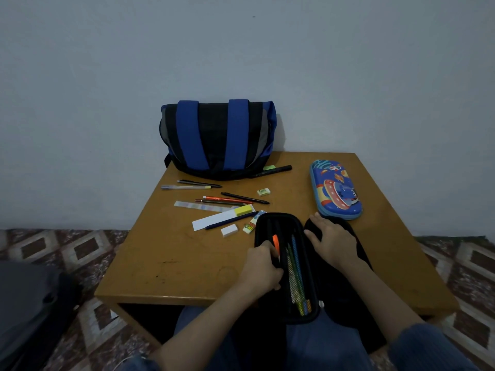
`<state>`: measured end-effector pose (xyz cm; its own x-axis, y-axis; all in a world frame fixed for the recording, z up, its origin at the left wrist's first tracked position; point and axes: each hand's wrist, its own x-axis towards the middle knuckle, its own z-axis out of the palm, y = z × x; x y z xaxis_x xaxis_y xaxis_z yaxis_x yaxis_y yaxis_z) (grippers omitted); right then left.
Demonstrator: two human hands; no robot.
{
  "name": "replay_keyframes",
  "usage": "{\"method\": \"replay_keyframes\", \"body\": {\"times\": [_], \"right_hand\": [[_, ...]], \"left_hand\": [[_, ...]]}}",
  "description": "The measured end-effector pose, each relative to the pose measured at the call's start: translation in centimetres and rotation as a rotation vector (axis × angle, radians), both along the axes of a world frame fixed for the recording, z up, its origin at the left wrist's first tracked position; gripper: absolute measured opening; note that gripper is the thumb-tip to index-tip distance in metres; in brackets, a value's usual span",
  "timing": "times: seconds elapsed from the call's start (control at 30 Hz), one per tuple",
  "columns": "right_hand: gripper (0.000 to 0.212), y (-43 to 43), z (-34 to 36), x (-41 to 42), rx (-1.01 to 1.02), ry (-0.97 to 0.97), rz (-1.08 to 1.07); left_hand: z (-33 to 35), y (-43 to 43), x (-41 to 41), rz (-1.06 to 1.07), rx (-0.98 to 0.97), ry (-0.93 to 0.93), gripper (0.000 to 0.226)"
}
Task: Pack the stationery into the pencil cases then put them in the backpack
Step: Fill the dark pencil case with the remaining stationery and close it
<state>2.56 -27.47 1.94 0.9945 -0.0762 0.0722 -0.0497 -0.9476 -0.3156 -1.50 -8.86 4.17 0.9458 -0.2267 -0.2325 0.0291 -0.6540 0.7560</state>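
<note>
Black pencil case [281,220] lies open at the near edge of the bench [171,263]. The left hand [261,269] curls its fingers round an orange pen [276,241] inside it. The right hand [330,242] lies flat on the open lid [345,290], fingers loose.

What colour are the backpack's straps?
Blue straps, on a mostly black bag; the head view shows them clearly.

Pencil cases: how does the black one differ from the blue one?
The black pencil case lies open, pencils inside; the blue pencil case is shut. The black one is plain; the blue one has a bright cartoon print. The left hand and right hand are on the black one; the blue one is untouched. Both lie on the table.
</note>
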Motion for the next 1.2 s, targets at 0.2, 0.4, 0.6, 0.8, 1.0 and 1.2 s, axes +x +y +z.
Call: {"method": "replay_keyframes", "body": {"times": [0.2,0.4,0.6,0.8,1.0,1.2], "right_hand": [[0.055,0.1,1.0,0.0,0.001,0.062,0.028],[0.056,0.3,2.6,0.5,-0.018,0.151,0.046],[0.048,2.7,3.3,1.6,-0.004,0.106,0.029],[0.039,3.7,2.6,2.2,-0.054,0.086,0.007],[0.035,2.9,1.6,1.2,0.012,-0.012,0.000],[0.034,2.6,0.5,0.0,0.077,-0.095,0.063]], "left_hand": [[0.9,1.8,0.8,0.047,-0.135,-0.072,0.011],[0.7,8.0,4.1,0.252,0.002,-0.272,0.006],[-2.8,14.1,5.2,0.352,0.269,-0.263,0.028],[-4.6,14.6,4.3,0.315,0.303,-0.435,0.033],[-4.5,14.5,4.6,0.395,0.201,-0.451,0.036],[-2.0,13.1,8.6,0.454,0.150,-0.508,0.034]]}}
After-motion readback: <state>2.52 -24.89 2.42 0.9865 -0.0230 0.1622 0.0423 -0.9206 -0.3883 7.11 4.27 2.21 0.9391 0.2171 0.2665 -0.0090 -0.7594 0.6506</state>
